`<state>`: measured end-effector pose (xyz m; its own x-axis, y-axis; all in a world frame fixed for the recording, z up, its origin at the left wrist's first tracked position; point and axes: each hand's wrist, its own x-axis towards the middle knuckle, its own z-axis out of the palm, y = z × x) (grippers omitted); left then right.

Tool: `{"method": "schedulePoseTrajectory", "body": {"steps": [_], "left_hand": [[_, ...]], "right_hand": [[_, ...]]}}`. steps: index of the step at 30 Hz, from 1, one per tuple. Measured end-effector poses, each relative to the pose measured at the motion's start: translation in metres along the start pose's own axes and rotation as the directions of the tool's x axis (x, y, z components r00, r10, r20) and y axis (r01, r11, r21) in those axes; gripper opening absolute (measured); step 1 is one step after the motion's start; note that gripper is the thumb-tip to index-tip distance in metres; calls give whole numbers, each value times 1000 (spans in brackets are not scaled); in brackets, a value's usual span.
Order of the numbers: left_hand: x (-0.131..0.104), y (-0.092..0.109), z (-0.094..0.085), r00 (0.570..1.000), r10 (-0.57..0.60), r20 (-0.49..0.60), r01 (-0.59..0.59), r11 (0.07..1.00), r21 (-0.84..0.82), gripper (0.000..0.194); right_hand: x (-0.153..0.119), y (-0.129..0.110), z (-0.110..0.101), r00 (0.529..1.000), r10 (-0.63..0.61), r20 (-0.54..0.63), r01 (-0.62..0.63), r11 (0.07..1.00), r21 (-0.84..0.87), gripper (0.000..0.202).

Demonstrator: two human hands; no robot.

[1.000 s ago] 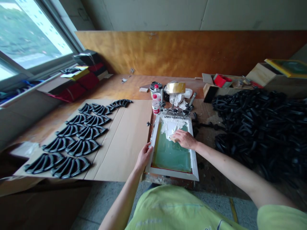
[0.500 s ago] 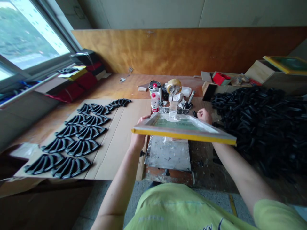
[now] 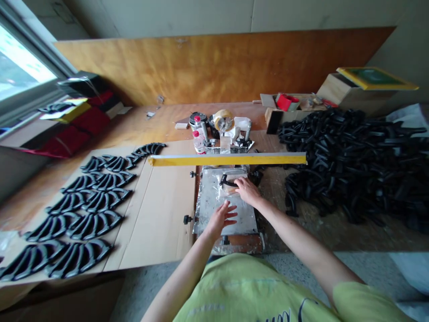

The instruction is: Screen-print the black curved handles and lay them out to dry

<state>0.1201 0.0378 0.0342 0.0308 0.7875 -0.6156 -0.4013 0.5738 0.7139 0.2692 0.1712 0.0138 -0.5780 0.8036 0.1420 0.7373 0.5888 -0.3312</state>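
My right hand [image 3: 247, 191] pinches one end of a black curved plastic handle [image 3: 228, 181] on the metal base plate [image 3: 214, 214]. Just below and to its left, my left hand [image 3: 221, 219] is empty with its fingers apart over the plate. Beyond both hands, the yellow-edged screen-printing frame [image 3: 228, 159] stands tilted up above the plate, seen almost edge-on, and neither hand touches it. Clear film or tape lies under the handle.
To the left, rows of black curved handles [image 3: 95, 221] lie on flat cardboard [image 3: 150, 210]. A big heap of similar black pieces [image 3: 348, 170] covers the right side. Red-capped bottles [image 3: 199, 142] and a tape roll [image 3: 224, 120] stand behind the frame.
The screen frame has swung up to nearly edge-on, and my left hand has let go of it. My right hand has brought a black handle onto the plate. The view has shifted right.
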Motion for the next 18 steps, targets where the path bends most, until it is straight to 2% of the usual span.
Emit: {"method": "schedulePoseTrajectory", "body": {"steps": [2, 4, 7, 10, 12, 13, 14, 17, 18], "left_hand": [[5, -4, 5, 1000, 20, -13, -20, 1000, 8, 65], [9, 0, 9, 999, 30, -31, -29, 999, 18, 66], [16, 7, 15, 998, 42, -51, -43, 999, -18, 60], [22, 9, 17, 991, 87, -99, -98, 988, -117, 47], [23, 11, 9, 981, 105, -162, -125, 985, -122, 42], [23, 12, 1, 973, 118, -200, -137, 987, -87, 42], [22, 16, -10, 961, 139, -238, -150, 988, -30, 45], [17, 32, -60, 897, 253, -361, -194, 962, 191, 55], [15, 38, -79, 866, 285, -411, -192, 948, 253, 56]], "right_hand": [[2, 4, 4, 1000, 2, 15, -3, 998, 67, 21], [2, 3, 6, 1000, 4, 12, -5, 996, 90, 20], [-10, -16, 7, 999, -14, -37, 17, 996, 87, 21], [-28, -40, 8, 984, -164, -64, 170, 980, 102, 23], [-32, -40, 5, 955, -290, -68, 297, 944, 144, 21], [-29, -31, 1, 951, -298, -84, 308, 937, 166, 21], [-22, -17, -3, 961, -256, -105, 271, 946, 177, 22], [13, 52, -24, 991, 7, -137, 9, 993, 117, 26], [26, 76, -30, 991, 45, -127, -34, 996, 87, 28]]}}
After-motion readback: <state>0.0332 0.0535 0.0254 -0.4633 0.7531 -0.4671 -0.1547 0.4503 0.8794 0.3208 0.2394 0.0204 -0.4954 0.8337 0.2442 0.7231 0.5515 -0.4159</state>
